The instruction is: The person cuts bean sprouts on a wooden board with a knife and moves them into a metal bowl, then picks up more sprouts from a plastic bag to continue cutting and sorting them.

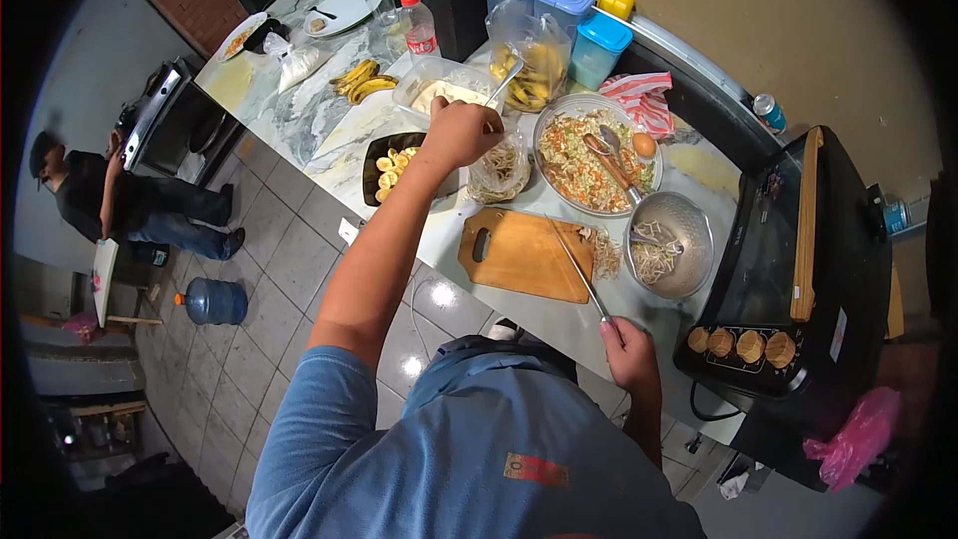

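My right hand (631, 351) is closed round the handle of a knife (579, 268). Its blade lies slanted across the right part of a wooden cutting board (524, 258). Chopped bean sprouts (604, 254) are heaped beside the board's right edge. My left hand (464, 134) is stretched forward with curled fingers, above a clear plastic bag of sprouts (499, 175); what the fingers hold, if anything, is hidden. Just beyond that hand sits a plastic tub of white batter (414, 90) with a spoon (507, 80) in it. Right of the board is a metal bowl (689, 230) containing sprouts.
A round tray (571, 202) holds chopped vegetables, an egg (644, 145) and a wooden-handled ladle (611, 162). Sliced bananas fill a black tray (373, 152). A toaster oven (763, 240) stands right. A bottle (419, 30) is farther back. Another person (110, 190) stands left, near a water jug (215, 301).
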### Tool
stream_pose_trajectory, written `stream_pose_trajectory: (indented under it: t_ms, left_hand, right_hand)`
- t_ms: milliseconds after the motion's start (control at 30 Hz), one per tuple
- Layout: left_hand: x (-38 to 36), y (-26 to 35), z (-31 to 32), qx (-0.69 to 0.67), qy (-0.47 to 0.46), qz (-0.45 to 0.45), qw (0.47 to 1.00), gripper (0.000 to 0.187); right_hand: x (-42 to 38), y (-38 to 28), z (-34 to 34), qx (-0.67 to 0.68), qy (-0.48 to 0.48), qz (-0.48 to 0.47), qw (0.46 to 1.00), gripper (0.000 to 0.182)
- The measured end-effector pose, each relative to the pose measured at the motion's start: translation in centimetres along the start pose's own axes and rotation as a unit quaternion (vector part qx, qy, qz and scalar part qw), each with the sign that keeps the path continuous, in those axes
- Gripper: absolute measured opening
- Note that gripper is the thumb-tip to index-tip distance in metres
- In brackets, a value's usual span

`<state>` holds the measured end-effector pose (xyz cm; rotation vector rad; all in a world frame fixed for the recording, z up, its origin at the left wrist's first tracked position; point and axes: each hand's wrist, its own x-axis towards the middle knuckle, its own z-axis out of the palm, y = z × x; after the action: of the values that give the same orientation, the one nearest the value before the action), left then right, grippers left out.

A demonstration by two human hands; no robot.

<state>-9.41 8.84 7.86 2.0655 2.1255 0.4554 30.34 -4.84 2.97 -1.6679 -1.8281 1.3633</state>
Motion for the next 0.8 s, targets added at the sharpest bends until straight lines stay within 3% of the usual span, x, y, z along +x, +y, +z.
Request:
stream_pose_trajectory:
  t_ms: [367, 467, 533, 633, 800]
  left_hand:
    - [0.6, -0.8, 0.8, -0.179, 0.013, 0.000, 0.984, 0.019]
    - [0.8, -0.8, 1.1, -0.155, 0.011, 0.033, 0.987, 0.016]
    - [1.1, -1.0, 2.0, -0.066, -0.026, 0.046, 0.996, 0.013]
    - [1.4, -0.6, 3.1, 0.014, -0.077, 0.020, 0.997, 0.013]
    - [1.9, 1.0, 3.6, 0.116, -0.200, -0.039, 0.972, 0.035]
  right_hand:
    - [0.4, -0.2, -0.1, -0.010, 0.004, 0.000, 1.000, 0.027]
    - [0.5, -0.1, -0.2, -0.011, 0.008, -0.013, 1.000, 0.028]
    - [0.5, -0.8, -0.5, -0.024, -0.006, 0.008, 1.000, 0.029]
    - [0.8, -0.2, -0.5, -0.017, 0.006, -0.017, 1.000, 0.030]
    - [1.2, 0.4, -0.6, -0.011, 0.003, -0.017, 1.000, 0.030]
